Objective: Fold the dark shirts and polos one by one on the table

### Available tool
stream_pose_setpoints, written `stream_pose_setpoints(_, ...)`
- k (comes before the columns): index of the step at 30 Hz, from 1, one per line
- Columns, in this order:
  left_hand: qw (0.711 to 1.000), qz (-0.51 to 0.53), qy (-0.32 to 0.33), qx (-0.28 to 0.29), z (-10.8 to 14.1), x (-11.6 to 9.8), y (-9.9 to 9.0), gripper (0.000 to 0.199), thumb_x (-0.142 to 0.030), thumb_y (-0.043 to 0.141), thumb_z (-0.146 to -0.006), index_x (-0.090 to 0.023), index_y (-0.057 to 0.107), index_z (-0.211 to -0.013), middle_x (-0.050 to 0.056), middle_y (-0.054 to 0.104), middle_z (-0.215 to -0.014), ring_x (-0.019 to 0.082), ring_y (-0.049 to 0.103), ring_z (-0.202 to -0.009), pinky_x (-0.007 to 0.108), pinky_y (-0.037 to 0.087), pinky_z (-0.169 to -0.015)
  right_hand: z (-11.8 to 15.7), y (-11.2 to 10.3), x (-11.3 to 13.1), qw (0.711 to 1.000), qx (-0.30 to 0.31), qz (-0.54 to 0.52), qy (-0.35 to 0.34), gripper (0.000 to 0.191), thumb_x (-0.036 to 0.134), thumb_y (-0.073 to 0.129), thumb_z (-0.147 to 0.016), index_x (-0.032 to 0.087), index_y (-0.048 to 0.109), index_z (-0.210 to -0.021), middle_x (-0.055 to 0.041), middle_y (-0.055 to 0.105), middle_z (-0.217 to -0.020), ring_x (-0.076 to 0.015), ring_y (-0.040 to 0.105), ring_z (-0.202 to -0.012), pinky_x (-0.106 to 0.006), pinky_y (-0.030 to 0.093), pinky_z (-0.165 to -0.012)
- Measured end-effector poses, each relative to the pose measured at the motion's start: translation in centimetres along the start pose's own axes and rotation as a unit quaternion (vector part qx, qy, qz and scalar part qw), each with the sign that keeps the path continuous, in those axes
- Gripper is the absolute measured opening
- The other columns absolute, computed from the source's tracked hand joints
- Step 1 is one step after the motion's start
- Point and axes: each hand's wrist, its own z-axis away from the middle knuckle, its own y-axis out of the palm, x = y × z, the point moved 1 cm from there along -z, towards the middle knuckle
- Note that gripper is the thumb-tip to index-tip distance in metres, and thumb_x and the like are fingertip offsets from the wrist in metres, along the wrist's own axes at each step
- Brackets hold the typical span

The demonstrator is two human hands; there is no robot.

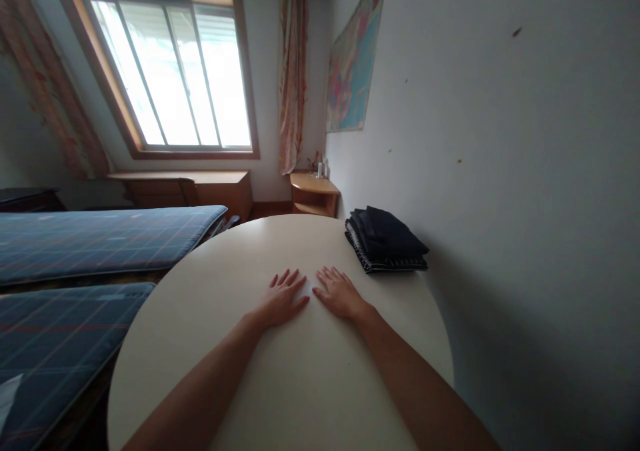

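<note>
Both hands lie palm down on a round white table point(200, 317), side by side with a small gap between the thumbs. My left hand point(283, 299) has its fingers spread flat and holds nothing. Flat on the tabletop too, my right hand point(340, 292) has its fingers stretched out, with nothing in it. Beyond my right hand, near the table's right edge, sits a stack of folded dark cloth point(387, 237); neither hand touches it.
Left of the table are two blue plaid mattresses point(100, 241). A desk point(220, 179) stands under the window, and a corner shelf point(314, 184) holds small items. The wall point(525, 204) runs close along the table's right side.
</note>
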Motion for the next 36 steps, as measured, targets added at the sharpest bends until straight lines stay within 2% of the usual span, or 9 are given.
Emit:
stream_pose_setpoints(4, 1.000, 0.000, 0.002, -0.001, -0.1, 0.2, 0.2, 0.066, -0.057, 0.039, -0.095, -0.024, 0.037, -0.152, 0.009, 0.023, -0.163, 0.032, 0.014, -0.151, 0.053, 0.013, -0.120, -0.4, -0.4, -0.3, 0.999, -0.033, 0.001, -0.006, 0.067, 0.052, 0.042, -0.094, 0.018, 0.037, -0.152, -0.0089, 0.029, -0.161, -0.0258, 0.018, -0.150, -0.043, 0.012, -0.120)
stream_pose_setpoints(8, 1.000, 0.004, 0.005, -0.001, -0.2, 0.4, 0.3, 0.066, -0.058, 0.040, -0.095, -0.025, 0.037, -0.152, 0.009, 0.022, -0.163, 0.032, 0.013, -0.151, 0.053, 0.012, -0.120, -0.3, -3.3, -1.7, 0.973, -0.225, 0.048, 0.033, 0.057, 0.035, 0.042, -0.093, 0.017, 0.043, -0.148, -0.0087, 0.032, -0.159, -0.0244, 0.016, -0.150, -0.041, 0.011, -0.121)
stream_pose_setpoints(12, 1.000, 0.011, 0.006, 0.003, -0.1, 0.3, 0.0, 0.065, -0.057, 0.040, -0.095, -0.024, 0.037, -0.152, 0.009, 0.023, -0.163, 0.031, 0.013, -0.151, 0.053, 0.012, -0.120, 0.3, -6.0, -4.9, 0.915, -0.361, 0.097, 0.155, 0.052, 0.035, 0.036, -0.096, 0.024, 0.047, -0.145, -0.0057, 0.025, -0.162, -0.0279, 0.012, -0.149, -0.049, 0.013, -0.118)
stream_pose_setpoints(17, 1.000, 0.022, 0.000, -0.010, 0.0, -0.1, -0.6, 0.062, -0.052, 0.045, -0.093, -0.023, 0.044, -0.148, 0.008, 0.028, -0.161, 0.032, 0.018, -0.150, 0.053, 0.016, -0.120, 0.4, -6.4, -7.9, 0.890, -0.384, 0.044, 0.240, 0.061, 0.044, 0.033, -0.097, 0.012, 0.038, -0.150, -0.0169, 0.048, -0.145, -0.0311, 0.040, -0.132, -0.049, 0.023, -0.112)
stream_pose_setpoints(24, 0.981, 0.141, -0.027, -0.132, 1.9, -0.3, -4.7, 0.040, -0.047, 0.048, -0.092, -0.025, 0.067, -0.120, 0.005, 0.072, -0.119, 0.023, 0.068, -0.106, 0.036, 0.049, -0.099, 0.3, -6.5, -9.1, 0.884, -0.389, 0.030, 0.256, 0.045, 0.040, 0.041, -0.095, 0.019, 0.063, -0.128, -0.0152, 0.060, -0.126, -0.0320, 0.048, -0.117, -0.049, 0.032, -0.100)
stream_pose_setpoints(28, 0.934, 0.251, -0.060, -0.246, 6.9, 2.3, -8.4, 0.035, -0.050, 0.050, -0.089, -0.025, 0.066, -0.107, 0.002, 0.075, -0.109, 0.021, 0.071, -0.096, 0.035, 0.055, -0.089, 0.4, -6.6, -9.7, 0.883, -0.391, 0.001, 0.262, 0.038, 0.035, 0.039, -0.095, 0.021, 0.070, -0.113, -0.0128, 0.064, -0.118, -0.0302, 0.052, -0.110, -0.047, 0.035, -0.095)
stream_pose_setpoints(32, 0.857, 0.195, -0.235, -0.416, 15.7, 8.0, -10.1, 0.023, -0.050, 0.046, -0.085, -0.033, 0.059, -0.092, -0.013, 0.074, -0.093, 0.018, 0.069, -0.086, 0.038, 0.055, -0.087, 0.2, -6.6, -9.7, 0.878, -0.401, -0.020, 0.259, 0.035, 0.031, 0.039, -0.094, 0.021, 0.069, -0.110, -0.0117, 0.063, -0.122, -0.0303, 0.051, -0.111, -0.048, 0.036, -0.095)
stream_pose_setpoints(35, 0.776, 0.119, -0.443, -0.433, 23.8, 11.8, -8.0, 0.024, -0.050, 0.034, -0.086, -0.037, 0.054, -0.082, -0.023, 0.066, -0.062, 0.018, 0.067, -0.092, 0.039, 0.054, -0.087, 0.3, -6.6, -10.0, 0.870, -0.417, -0.020, 0.263, 0.039, 0.024, 0.044, -0.088, 0.017, 0.062, -0.122, -0.0146, 0.057, -0.131, -0.0321, 0.047, -0.118, -0.047, 0.036, -0.096)
stream_pose_setpoints(36, 0.766, 0.094, -0.519, -0.368, 26.4, 12.5, -6.8, 0.030, -0.051, 0.028, -0.088, -0.038, 0.054, -0.078, -0.022, 0.060, -0.052, 0.019, 0.066, -0.093, 0.038, 0.055, -0.082, 0.4, -6.7, -10.2, 0.869, -0.419, -0.020, 0.261, 0.040, 0.022, 0.045, -0.087, 0.016, 0.061, -0.123, -0.0154, 0.055, -0.135, -0.0327, 0.046, -0.120, -0.046, 0.037, -0.095)
